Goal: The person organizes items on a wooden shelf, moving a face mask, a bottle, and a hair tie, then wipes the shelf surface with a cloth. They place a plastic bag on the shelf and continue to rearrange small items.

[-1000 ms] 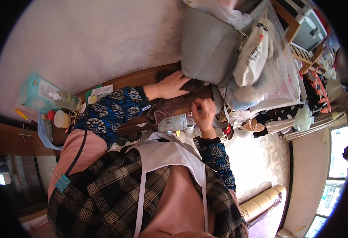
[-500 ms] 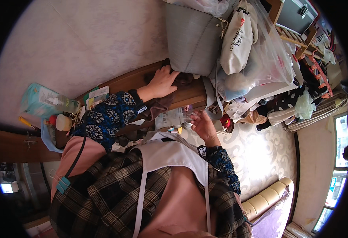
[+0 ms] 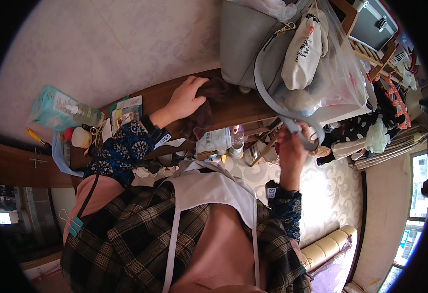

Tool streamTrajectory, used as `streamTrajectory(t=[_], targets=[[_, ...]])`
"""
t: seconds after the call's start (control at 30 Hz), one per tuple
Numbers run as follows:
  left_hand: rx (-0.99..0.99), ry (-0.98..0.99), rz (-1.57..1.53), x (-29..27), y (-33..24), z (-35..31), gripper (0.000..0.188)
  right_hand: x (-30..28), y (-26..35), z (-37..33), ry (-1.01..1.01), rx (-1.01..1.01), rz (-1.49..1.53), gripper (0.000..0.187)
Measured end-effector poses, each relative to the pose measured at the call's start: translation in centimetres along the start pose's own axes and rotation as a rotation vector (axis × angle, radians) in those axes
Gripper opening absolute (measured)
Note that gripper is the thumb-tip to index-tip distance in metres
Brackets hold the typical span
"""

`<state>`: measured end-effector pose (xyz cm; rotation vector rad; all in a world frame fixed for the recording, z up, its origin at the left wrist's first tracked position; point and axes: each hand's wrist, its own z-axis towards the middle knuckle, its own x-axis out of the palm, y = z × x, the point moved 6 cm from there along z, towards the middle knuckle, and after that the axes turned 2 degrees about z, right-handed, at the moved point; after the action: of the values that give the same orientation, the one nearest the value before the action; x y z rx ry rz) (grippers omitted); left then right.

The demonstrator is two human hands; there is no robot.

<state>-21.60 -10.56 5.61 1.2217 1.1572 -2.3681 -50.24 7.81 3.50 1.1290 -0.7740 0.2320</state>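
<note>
My left hand (image 3: 185,99) is closed on a dark brown cloth (image 3: 213,90) that lies on the wooden cabinet top (image 3: 245,110). Part of the cloth hangs down over the front edge below my wrist. On the right, my right hand (image 3: 292,152) grips the grey strap (image 3: 268,99) of a large grey bag (image 3: 243,46). From near the metal clasp on the bag, the strap curves down, its lower end looping around beside my fingers. The bag stands at the back of the cabinet top.
A white drawstring pouch (image 3: 304,51) and a clear plastic bag (image 3: 343,78) sit beside the grey bag. At the left stand a pump bottle (image 3: 88,115), a turquoise box (image 3: 53,107) and small items. Bottles (image 3: 237,136) and shoes stand below the cabinet's front edge.
My right hand has moved right and taken hold of the strap, pulling it outward. My left hand and the cloth have shifted slightly left, away from the bag's base.
</note>
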Motion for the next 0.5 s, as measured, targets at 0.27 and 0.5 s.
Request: streamTrajectory(t=[0.27,0.5], targets=[[0.330,-0.005,-0.013,4.7,-7.2,-1.7,0.059,5.3,1.2,3.3,0.198,0.082,-0.154,0.045],[0.449,0.005,0.056,12.8,-12.5,2.6,0.062,1.3,-0.9,1.4,0.117,-0.030,-0.471,0.052]])
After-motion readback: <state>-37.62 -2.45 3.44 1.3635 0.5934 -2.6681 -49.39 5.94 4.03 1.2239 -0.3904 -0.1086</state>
